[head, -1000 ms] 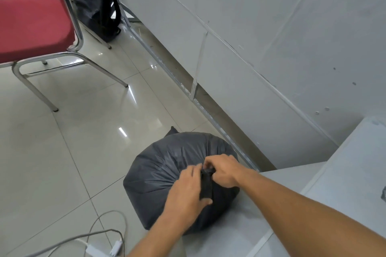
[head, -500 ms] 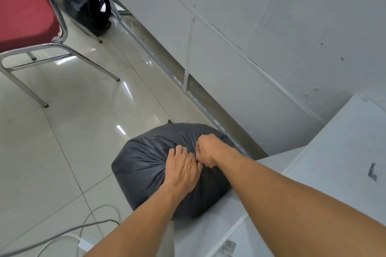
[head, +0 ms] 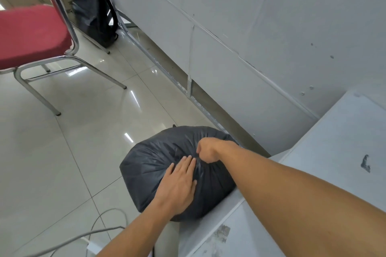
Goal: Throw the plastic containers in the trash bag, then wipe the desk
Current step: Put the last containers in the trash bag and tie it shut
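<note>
Room first. Beyond my right hand, the pale grey wall panel runs on a diagonal, with a dark gap along its foot just past the knuckles, so that side is closed. To the right of the grip, the edge of the light grey desk top passes under my right forearm. Below it, a lower grey ledge touches the bag's near-right flank.

The open room lies left of the grip. Glossy cream floor tiles stretch away to a red-cushioned chair with chrome tube legs, well apart, far to the left and beyond. Past the chair, a black backpack leans at the wall's foot. Nearer me than the grip and to its left, a thin grey cable loops over the tiles toward a small white plug block.

The bulging black plastic trash bag sits directly under both hands, its far side near the wall's foot. Its film is gathered into creases that fan out from one point, and my right hand is clenched on that puckered neck, fingers curled under so the tips are hidden. My left hand lies just beside it on the near-left. It is flat, with fingers straight and together, pressing on the bag's top and grasping nothing. Its fingertips almost reach the fist. From the grip, most of the bag spreads left and toward me. I cannot tell whether it rests on the tiles or on the ledge.
</note>
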Motion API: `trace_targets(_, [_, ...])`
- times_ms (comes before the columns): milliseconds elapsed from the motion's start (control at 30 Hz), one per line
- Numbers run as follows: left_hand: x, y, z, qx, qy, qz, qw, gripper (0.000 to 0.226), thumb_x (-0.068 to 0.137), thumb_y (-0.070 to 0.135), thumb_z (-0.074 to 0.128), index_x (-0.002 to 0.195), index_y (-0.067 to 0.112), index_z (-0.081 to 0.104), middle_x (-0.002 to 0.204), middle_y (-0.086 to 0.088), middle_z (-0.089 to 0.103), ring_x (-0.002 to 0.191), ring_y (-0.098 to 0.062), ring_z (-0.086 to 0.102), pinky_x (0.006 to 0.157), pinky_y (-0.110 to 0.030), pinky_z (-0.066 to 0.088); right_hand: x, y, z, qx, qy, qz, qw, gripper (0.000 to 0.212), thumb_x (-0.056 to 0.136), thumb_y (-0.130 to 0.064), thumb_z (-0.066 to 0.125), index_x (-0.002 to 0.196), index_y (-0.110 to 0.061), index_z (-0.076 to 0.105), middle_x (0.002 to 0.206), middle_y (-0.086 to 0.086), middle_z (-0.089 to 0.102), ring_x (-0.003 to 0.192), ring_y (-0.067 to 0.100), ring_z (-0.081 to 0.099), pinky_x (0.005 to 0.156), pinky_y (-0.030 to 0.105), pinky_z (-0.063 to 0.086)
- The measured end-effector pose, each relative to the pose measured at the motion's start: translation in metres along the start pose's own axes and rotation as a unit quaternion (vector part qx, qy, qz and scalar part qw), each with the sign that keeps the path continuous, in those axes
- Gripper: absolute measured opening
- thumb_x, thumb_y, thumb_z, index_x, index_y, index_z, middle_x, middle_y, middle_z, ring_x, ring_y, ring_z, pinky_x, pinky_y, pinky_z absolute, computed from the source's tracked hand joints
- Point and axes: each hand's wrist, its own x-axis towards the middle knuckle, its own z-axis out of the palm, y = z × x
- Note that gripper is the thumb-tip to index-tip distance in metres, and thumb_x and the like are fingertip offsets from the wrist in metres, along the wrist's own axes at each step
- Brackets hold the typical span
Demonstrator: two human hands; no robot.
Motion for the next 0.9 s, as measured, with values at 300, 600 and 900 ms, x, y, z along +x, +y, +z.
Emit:
trace_targets(300, [-0.008, 0.002, -0.057, -0.033, -0.02, -0.025, 0.999, 0.065, 0.103, 0.043, 0.036, 0.16, 0.024, 0.01, 0.168, -0.001, 0.013, 0.154, -0.023, 0.015, 0.122, -0.047, 0.018, -0.057, -0.002, -0.024, 0.019, 0.046, -0.011, 0.999, 0.037, 0.094, -0.002, 0.045, 0.127, -0.003, 0.062, 0.125, 0.021, 0.064, 0.112, 0.035, 0.065, 0.098, 0.046, 0.054])
trace_targets(600, [-0.032, -0.003, -0.091, -0.066, -0.032, -0.004, 0.997, 0.058, 0.102, 0.031, 0.038, 0.157, 0.032, 0.022, 0.167, -0.003, 0.017, 0.149, -0.03, 0.026, 0.116, -0.053, 0.032, -0.152, 0.004, -0.018, 0.193, 0.237, -0.088, 0.948, 0.036, 0.094, -0.004, 0.046, 0.118, -0.013, 0.071, 0.131, 0.009, 0.065, 0.121, 0.026, 0.059, 0.103, 0.033, 0.047])
trace_targets(900, [-0.082, 0.034, -0.158, -0.231, 0.055, 0.025, 0.971, 0.046, 0.104, 0.024, 0.045, 0.149, 0.016, 0.043, 0.152, -0.006, 0.049, 0.137, -0.023, 0.048, 0.104, -0.024, 0.035, -0.246, 0.02, 0.035, 0.341, 0.412, -0.121, 0.836, 0.036, 0.088, -0.005, 0.046, 0.108, -0.026, 0.067, 0.114, -0.001, 0.068, 0.104, 0.015, 0.063, 0.07, 0.019, 0.045])
